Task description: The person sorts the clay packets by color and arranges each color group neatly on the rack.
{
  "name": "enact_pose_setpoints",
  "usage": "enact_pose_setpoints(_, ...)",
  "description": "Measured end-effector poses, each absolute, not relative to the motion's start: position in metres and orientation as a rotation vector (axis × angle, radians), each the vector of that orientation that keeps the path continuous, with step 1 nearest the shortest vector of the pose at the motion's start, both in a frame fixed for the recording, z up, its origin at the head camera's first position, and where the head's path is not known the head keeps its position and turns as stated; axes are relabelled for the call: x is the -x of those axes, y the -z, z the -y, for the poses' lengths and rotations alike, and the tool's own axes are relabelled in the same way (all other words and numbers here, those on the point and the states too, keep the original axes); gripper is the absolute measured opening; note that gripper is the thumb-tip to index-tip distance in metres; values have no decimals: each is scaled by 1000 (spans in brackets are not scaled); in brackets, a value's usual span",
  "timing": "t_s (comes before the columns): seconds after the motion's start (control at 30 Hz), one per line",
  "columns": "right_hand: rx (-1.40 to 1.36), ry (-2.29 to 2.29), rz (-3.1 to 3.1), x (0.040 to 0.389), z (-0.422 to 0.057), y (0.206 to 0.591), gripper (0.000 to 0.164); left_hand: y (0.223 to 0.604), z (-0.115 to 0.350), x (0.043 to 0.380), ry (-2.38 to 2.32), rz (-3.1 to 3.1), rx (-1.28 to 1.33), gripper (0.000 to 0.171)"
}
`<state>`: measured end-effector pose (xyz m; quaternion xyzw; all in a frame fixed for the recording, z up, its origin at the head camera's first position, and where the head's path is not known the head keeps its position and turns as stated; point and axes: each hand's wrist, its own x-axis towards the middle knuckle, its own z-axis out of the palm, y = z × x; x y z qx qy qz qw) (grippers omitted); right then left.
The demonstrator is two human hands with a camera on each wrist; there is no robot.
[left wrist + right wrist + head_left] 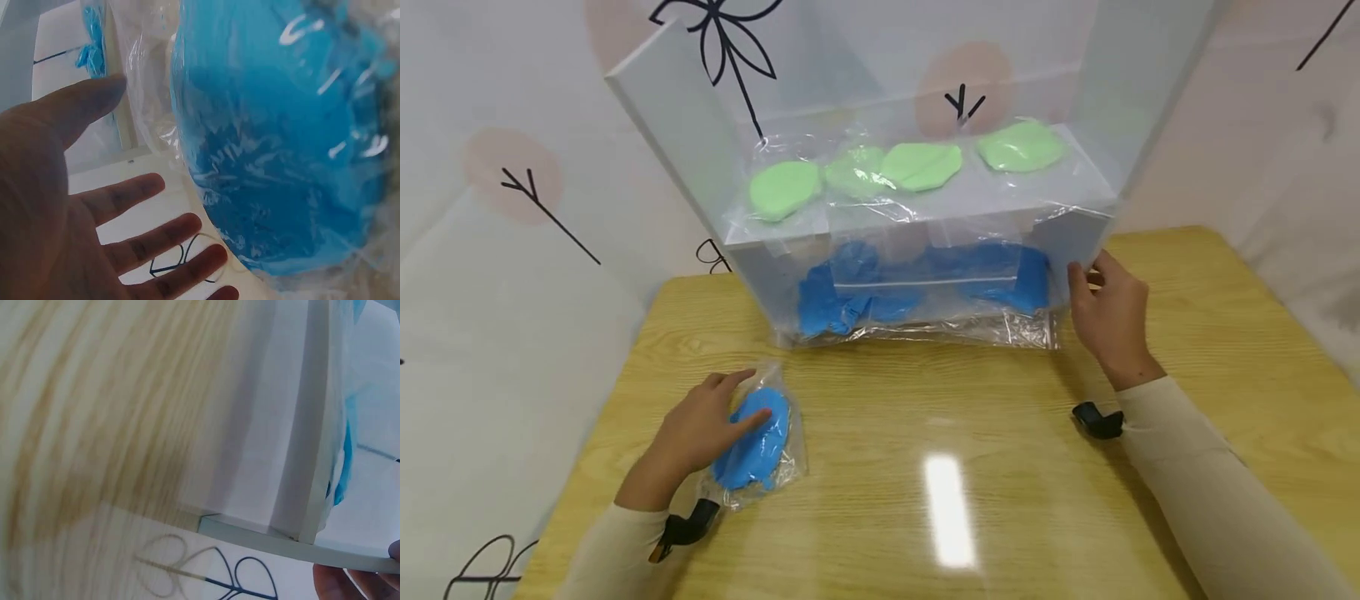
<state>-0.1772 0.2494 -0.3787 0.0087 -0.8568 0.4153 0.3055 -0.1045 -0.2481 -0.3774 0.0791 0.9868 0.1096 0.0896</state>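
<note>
A flat blue disc (760, 442) in a clear plastic bag (793, 454) lies on the table at the left. My left hand (703, 425) is over its left side with fingers spread; in the left wrist view the straight fingers (150, 240) appear beside the bag. My right hand (1112, 312) grips the lower right side panel of a white shelf unit (1082, 237). In the right wrist view, fingertips (337, 584) bend against that panel's edge. Light green discs (1022, 146) in clear bags lie on the upper shelf, and bagged blue pieces (831, 296) fill the lower level.
The shelf unit stands at the back of the wooden table (880, 425), its side panels rising high. Clear bag edges (955, 329) hang over its lower front. Behind it is a white patterned cloth (512, 275). A black wrist mount (1097, 421) sits at each sleeve.
</note>
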Motion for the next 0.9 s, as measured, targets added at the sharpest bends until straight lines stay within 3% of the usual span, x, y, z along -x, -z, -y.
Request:
enact_pose_setpoints(0.2,-31,-1087,2286,180,-247,382,32,381,248,89,-209,-2939,-271,93)
enact_pose_setpoints(0.63,-36,-1105,2234,177,-252,379,31,384,239,86,-169,-2929,-377,111)
enact_pose_setpoints(0.9,-43,-1091,2244,179,-249,380,32,385,237,82,-157,-2956,-443,106)
